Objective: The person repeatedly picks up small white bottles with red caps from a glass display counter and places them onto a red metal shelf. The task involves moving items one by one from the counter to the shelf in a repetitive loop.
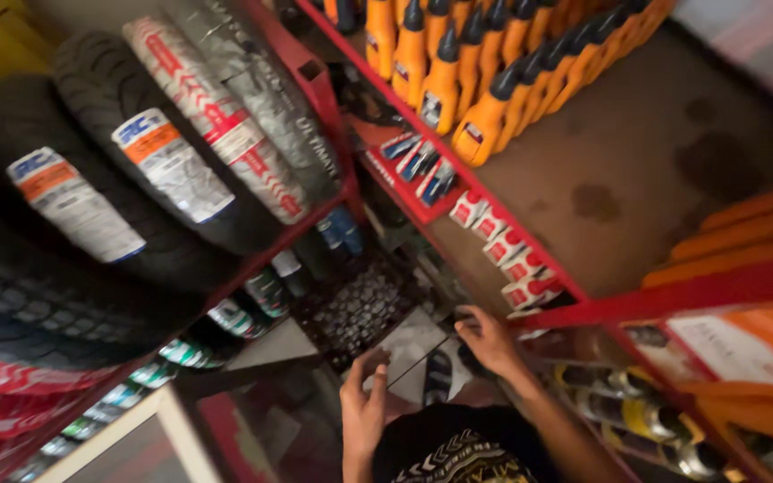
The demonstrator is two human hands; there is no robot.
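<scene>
**Hands low between the tyre rack and the red shelf**

Wrapped tyres (pixel 136 161) fill the rack on the left. A red shelf (pixel 583 300) runs across the right, carrying a row of orange bottles (pixel 485 72) and small red-and-white boxes (pixel 516 259) along its edge. The right hand (pixel 487 340) reaches just under that edge, near the boxes, fingers spread, grip apart and holding nothing. The left hand (pixel 364 407) hangs lower, fingers curled loosely, empty.
</scene>
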